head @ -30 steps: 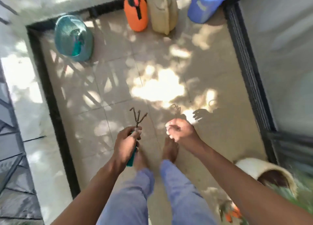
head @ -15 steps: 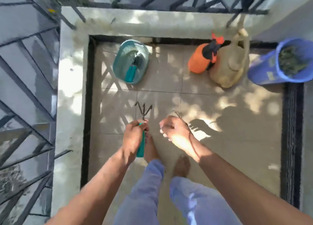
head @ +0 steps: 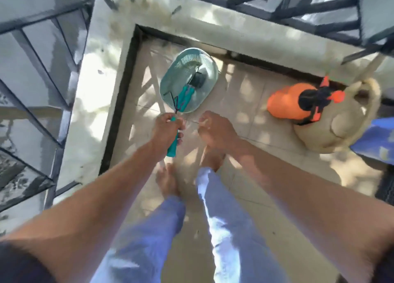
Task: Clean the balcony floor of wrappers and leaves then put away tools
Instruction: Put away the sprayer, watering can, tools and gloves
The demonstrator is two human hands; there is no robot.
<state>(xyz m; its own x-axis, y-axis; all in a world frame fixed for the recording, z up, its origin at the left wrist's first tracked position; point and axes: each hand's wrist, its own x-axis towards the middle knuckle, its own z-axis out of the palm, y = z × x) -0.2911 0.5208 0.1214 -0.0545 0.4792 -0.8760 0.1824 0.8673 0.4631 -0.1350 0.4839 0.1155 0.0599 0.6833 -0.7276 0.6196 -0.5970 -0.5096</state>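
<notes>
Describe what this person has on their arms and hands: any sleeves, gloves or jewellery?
Both forearms are bare up to the frame's edge, with no sleeves in view. The left hand and right hand wear no gloves. No watch or bracelet shows at either wrist; the picture is too blurred to rule out a ring. Below, light blue trousers and bare feet.

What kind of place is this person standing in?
Most likely a small home balcony: a tiled floor edged by a low concrete ledge with dark metal railings, plus gardening gear, a hand rake and an orange sprayer.
</notes>
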